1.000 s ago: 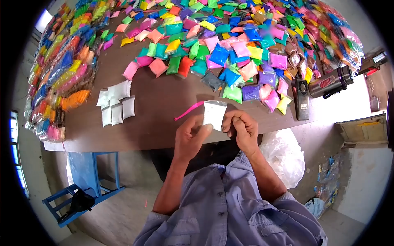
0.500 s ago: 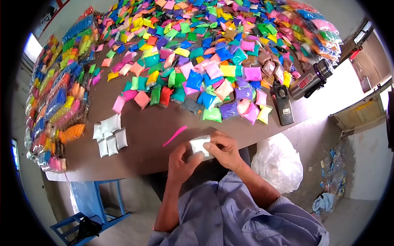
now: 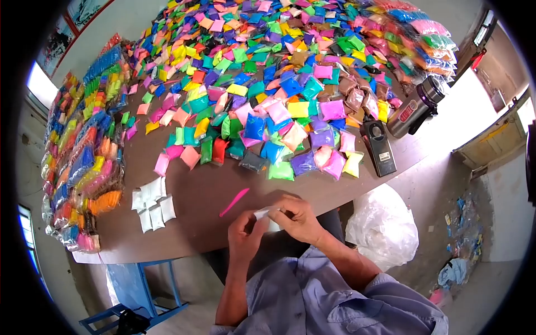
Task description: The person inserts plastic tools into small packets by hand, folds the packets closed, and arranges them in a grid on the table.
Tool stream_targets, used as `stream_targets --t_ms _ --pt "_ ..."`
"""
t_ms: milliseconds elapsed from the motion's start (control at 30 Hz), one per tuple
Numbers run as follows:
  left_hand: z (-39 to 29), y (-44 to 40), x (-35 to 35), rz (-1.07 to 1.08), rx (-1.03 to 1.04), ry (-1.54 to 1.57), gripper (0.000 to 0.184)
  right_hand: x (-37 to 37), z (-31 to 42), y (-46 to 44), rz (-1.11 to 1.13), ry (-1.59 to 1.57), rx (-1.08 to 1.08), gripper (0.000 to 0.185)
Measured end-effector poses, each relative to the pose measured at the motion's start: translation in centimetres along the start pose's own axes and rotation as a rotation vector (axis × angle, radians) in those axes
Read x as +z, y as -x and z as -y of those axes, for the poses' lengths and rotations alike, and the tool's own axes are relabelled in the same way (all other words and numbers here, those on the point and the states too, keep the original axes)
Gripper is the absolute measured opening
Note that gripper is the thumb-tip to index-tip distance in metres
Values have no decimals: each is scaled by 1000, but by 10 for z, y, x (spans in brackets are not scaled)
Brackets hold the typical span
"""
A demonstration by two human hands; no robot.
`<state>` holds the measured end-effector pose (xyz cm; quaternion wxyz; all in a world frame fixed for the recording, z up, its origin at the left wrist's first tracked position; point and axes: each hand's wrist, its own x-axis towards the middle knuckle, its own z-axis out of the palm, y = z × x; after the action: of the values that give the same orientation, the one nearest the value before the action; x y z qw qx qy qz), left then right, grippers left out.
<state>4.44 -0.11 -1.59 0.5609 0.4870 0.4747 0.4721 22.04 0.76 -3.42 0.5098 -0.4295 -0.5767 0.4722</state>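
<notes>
Close to the table's front edge, my left hand and my right hand both grip a small white packet, fingers pinched at its upper part. The fingers cover much of it. Just beyond my left hand lies a thin pink plastic tool, apart from both hands. Further left, several white packets lie grouped on the brown table.
A broad heap of colored packets covers the table's far part. Bundled bags line the left edge. A black device and steel flask stand right. A white plastic bag and blue stool are below.
My fingers have shifted to the packet's upper edge, and its face now shows less. The whole view has tilted slightly; the things on the table stay in place.
</notes>
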Motion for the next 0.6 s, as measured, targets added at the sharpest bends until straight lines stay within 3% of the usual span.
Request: stream_targets --t_ms 300,400,467,600 --pt "6 2 -8 2 27 -100 11 -1 -3 -1 -8 37 -46 9" --pt "-5 3 10 -93 11 -59 12 -1 -14 3 -61 -3 -81 10" --pt "-1 7 1 -24 5 -263 16 3 -8 8 -193 -166 178 10" --pt "11 6 -11 57 -61 -233 16 6 -6 9 -210 -135 173 12"
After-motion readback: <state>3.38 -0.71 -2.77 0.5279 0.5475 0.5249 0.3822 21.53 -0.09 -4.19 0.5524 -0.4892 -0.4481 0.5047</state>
